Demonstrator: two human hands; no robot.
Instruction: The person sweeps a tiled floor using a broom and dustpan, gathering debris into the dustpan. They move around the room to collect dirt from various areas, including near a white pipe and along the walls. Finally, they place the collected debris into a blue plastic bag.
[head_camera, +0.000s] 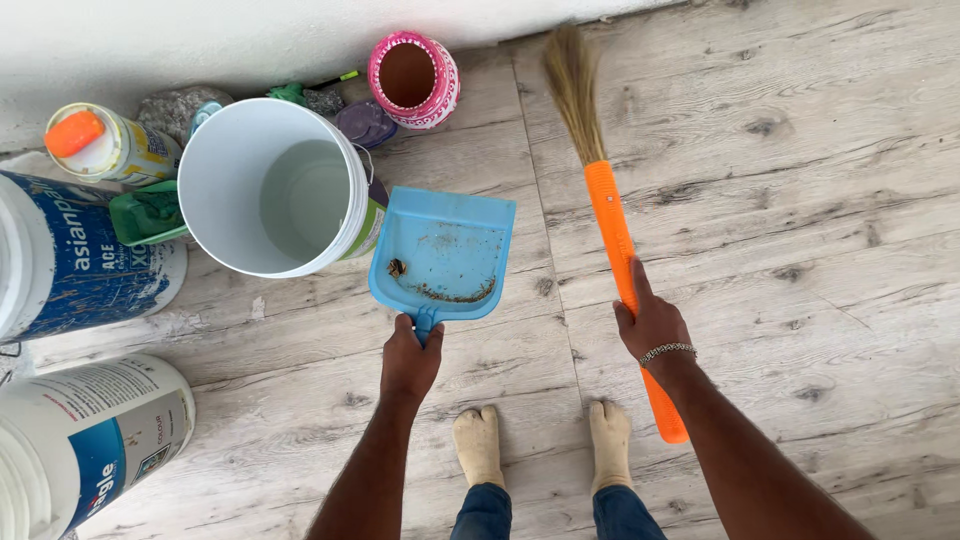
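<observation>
The floor (780, 200) is pale wood planks, with a white wall (200, 30) along its top edge. By the left edge of the floor lie two big paint tubs (70, 260), blue and white. Near the wall stands an open white bucket (275, 190) with nothing in it. A green rag (150, 212) sits between the bucket and the tubs. A pink pot (412, 78) stands by the wall.

The broom (610, 210) has an orange handle and a straw brush that points at the wall. The right hand (652, 325) is wrapped around the handle. The blue dustpan (443, 255) is just beside the bucket, with dirt inside. The left hand (410, 358) grips its short handle. Two feet (545, 440) in socks stand below.
</observation>
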